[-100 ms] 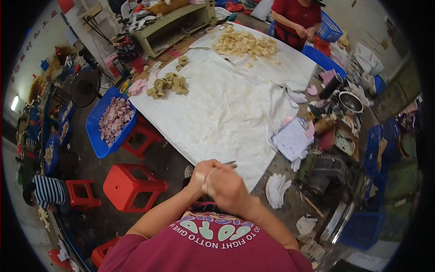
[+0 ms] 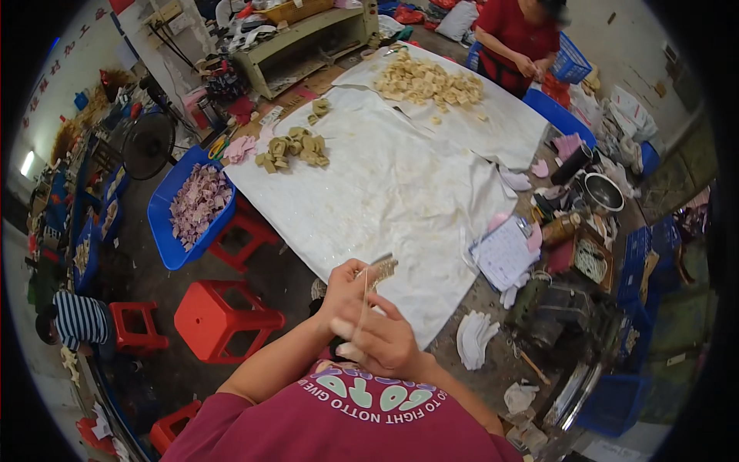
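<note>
The small tan bundle (image 2: 384, 268) is sitting at the near corner of the white-covered table (image 2: 346, 192). Left of that table, a blue basin (image 2: 159, 223) is holding purplish scraps (image 2: 196, 204). At its near corner, the left hand (image 2: 348, 294) is pinching the bundle; the blurred right hand (image 2: 387, 339) is curling beside a pale strand (image 2: 364, 309), its grip unclear. Strand handling is seemingly underway, probably calling for a steady left pinch.

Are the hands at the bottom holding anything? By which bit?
The left hand holds a small brownish bundle by its left end. A pale strand runs toward the right hand; its grip is unclear.
</note>
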### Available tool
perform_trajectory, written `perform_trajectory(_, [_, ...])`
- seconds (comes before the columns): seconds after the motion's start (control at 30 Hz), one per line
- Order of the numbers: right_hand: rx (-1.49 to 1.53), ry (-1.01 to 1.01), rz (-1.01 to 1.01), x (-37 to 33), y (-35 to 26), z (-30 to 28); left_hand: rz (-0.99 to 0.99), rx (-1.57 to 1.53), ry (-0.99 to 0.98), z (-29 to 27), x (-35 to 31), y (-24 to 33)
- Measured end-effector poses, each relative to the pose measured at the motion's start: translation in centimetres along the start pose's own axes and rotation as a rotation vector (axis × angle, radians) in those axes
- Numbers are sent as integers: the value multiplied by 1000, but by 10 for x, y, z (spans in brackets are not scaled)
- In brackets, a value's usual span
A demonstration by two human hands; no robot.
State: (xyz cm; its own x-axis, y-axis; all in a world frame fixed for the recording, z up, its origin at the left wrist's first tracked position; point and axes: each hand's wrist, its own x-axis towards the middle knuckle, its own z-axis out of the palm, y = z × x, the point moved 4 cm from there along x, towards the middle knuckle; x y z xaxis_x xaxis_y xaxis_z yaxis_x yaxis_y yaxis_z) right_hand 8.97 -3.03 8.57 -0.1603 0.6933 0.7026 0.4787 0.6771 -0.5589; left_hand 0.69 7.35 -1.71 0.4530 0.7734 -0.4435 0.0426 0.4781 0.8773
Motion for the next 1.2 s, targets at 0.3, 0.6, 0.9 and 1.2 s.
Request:
perform_trajectory(0.3, [973,639,911,75,175,19,-63,-255,-496,-53,117,93])
perform_trajectory(0.6, [147,-27,1169,204,312,132,221,1011,-668,-166,261,132])
perform_trajectory(0.9, [151,253,1293,239,435,131,2,169,-326,-261,401,212])
perform_trajectory(1.2, [108,127,1569,129,446,146,337,-489,550,-444,706,305])
